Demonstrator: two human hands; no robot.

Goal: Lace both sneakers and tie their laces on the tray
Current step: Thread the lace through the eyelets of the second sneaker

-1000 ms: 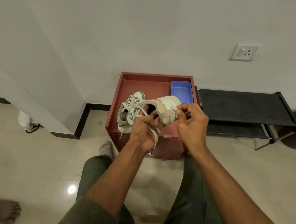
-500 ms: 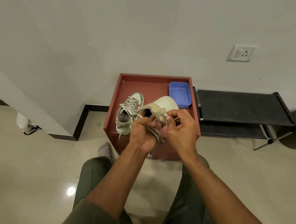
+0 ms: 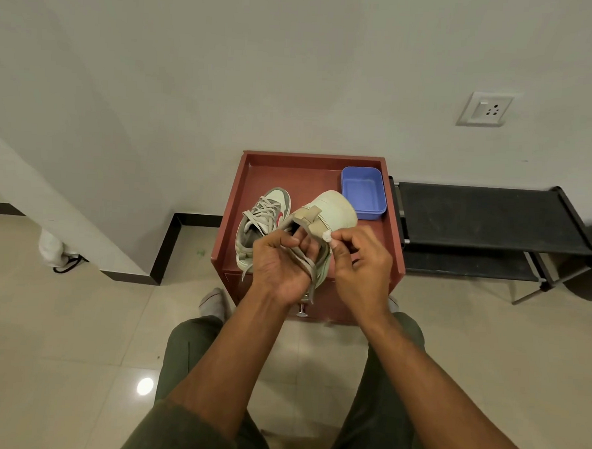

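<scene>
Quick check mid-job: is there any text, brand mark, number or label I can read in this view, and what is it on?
No readable words or numbers anywhere.
Sneaker on the tray: a red side mark, a shape only, no letters.
Sneaker held in the hands: no print legible.
Blue container: plain.
Wall socket: no marking legible.
</scene>
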